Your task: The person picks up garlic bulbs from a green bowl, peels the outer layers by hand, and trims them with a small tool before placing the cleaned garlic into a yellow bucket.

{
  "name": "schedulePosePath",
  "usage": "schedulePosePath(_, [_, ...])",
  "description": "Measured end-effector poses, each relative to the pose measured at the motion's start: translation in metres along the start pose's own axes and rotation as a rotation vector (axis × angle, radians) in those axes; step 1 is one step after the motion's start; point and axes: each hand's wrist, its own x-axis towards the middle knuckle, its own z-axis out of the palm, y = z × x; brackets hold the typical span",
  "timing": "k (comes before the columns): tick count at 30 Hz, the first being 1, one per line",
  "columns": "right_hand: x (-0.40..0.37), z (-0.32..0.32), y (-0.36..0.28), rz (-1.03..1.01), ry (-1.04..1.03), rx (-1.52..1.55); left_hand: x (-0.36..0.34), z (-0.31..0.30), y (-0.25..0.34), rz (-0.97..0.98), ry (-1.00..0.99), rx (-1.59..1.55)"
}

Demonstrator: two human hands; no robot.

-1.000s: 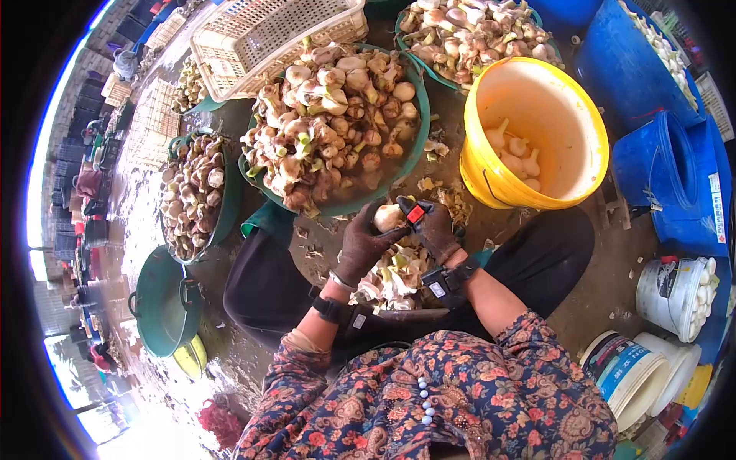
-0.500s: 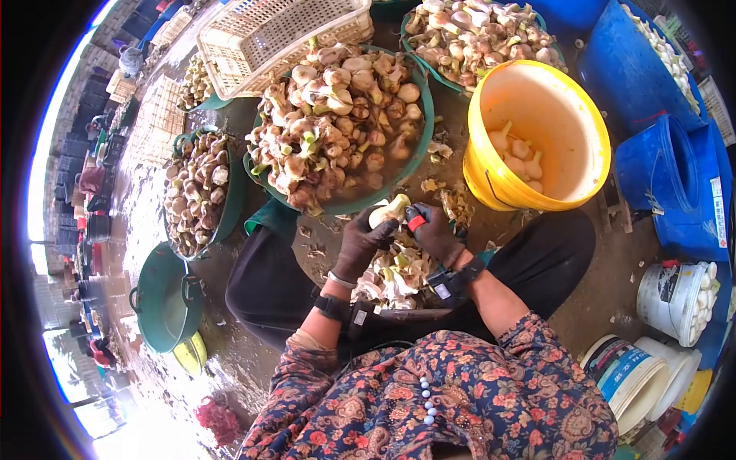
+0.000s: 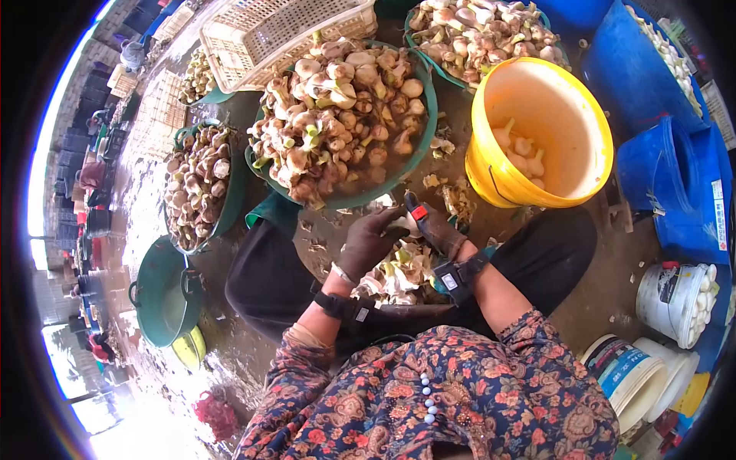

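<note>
My left hand (image 3: pixel 369 244), in a dark glove, is closed round a pale garlic bulb (image 3: pixel 403 223), which its fingers partly cover. Close against the bulb, my gloved right hand (image 3: pixel 440 232) grips a small black tool (image 3: pixel 414 205) with a red band; its working end is hard to make out. Garlic peelings (image 3: pixel 400 277) lie heaped beneath both hands, between my legs. Just beyond them stands a green tub (image 3: pixel 429 142) heaped with unpeeled garlic (image 3: pixel 322 115). A yellow bucket (image 3: pixel 491 172), to the right, has several peeled bulbs (image 3: pixel 524 157) at its bottom.
Another green tub of garlic (image 3: pixel 198 188) and a bare green basin (image 3: pixel 165 299) stand to the left. A cream plastic crate (image 3: pixel 284 38) rests behind the main tub. Blue bins (image 3: pixel 652 165) and white buckets (image 3: pixel 665 299) line the right side. Scraps litter the floor.
My left hand has turned over the garlic bulb and now covers more of it. The tool in my right hand has tipped upward and stands out more clearly.
</note>
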Motion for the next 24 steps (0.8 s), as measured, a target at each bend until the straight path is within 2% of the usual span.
schedulePosePath(1, [-0.003, 0.001, -0.008, 0.061, -0.114, 0.024, -0.002, 0.001, -0.012, -0.013, -0.114, 0.1])
schedulePosePath(2, [-0.008, 0.007, -0.004, -0.081, -0.047, 0.376, -0.003, 0.003, -0.006, -0.096, 0.015, -0.102])
schedulePosePath(3, [-0.015, 0.006, -0.024, -0.082, -0.044, 0.378, -0.001, -0.002, -0.007, -0.095, 0.012, -0.102])
schedulePosePath(5, [-0.034, -0.002, -0.059, -0.199, -0.22, 0.123, 0.0, -0.013, -0.011, -0.565, 0.048, -0.967])
schedulePosePath(6, [-0.033, 0.0, -0.059, -0.228, -0.301, 0.25, -0.005, -0.017, 0.0, -0.272, 0.083, -0.801])
schedulePosePath(7, [-0.029, 0.003, -0.051, -0.229, -0.305, 0.247, -0.008, -0.017, -0.007, -0.27, 0.087, -0.801])
schedulePosePath(9, [-0.025, 0.014, -0.047, -0.448, -0.14, 0.002, -0.008, -0.021, -0.012, 0.06, 0.136, 0.03])
schedulePosePath(10, [-0.029, 0.013, -0.044, -0.666, 0.039, -0.382, -0.01, -0.025, -0.015, 0.081, 0.093, 0.307])
schedulePosePath(11, [-0.034, 0.016, -0.049, -0.667, 0.038, -0.381, -0.012, -0.024, -0.018, 0.079, 0.094, 0.309])
schedulePosePath(13, [-0.039, 0.023, -0.055, -0.761, 0.072, -0.818, -0.013, -0.02, -0.023, -0.043, 0.107, -0.276])
schedulePosePath(14, [-0.038, 0.027, -0.054, -0.802, 0.199, -0.804, -0.012, -0.027, -0.019, 0.144, 0.092, 0.18])
schedulePosePath(15, [-0.031, 0.027, -0.045, -0.806, 0.203, -0.806, -0.011, -0.027, -0.02, 0.149, 0.094, 0.182])
schedulePosePath(17, [-0.018, 0.031, -0.029, -0.466, 0.301, 0.012, -0.013, -0.024, -0.026, -0.061, 0.173, -0.323])
schedulePosePath(18, [-0.016, 0.027, -0.032, -0.149, 0.334, 0.379, -0.017, -0.034, -0.023, 0.284, 0.16, 0.594])
schedulePosePath(19, [-0.011, 0.018, -0.028, -0.148, 0.335, 0.378, -0.02, -0.037, -0.038, 0.479, 0.135, 0.425])
schedulePosePath(21, [0.003, -0.008, 0.003, 0.118, 0.27, 0.713, -0.044, -0.043, -0.007, -0.309, -0.094, -1.218])
schedulePosePath(22, [0.01, -0.016, 0.023, 0.109, 0.212, 0.743, -0.047, -0.055, 0.015, -0.259, -0.141, -1.171])
schedulePosePath(23, [0.007, -0.017, 0.023, 0.109, 0.221, 0.746, -0.055, -0.058, -0.003, -0.245, -0.146, -1.19])
schedulePosePath(24, [0.002, -0.017, 0.016, 0.174, 0.208, 0.806, -0.061, -0.064, 0.008, -0.178, -0.027, -1.066])
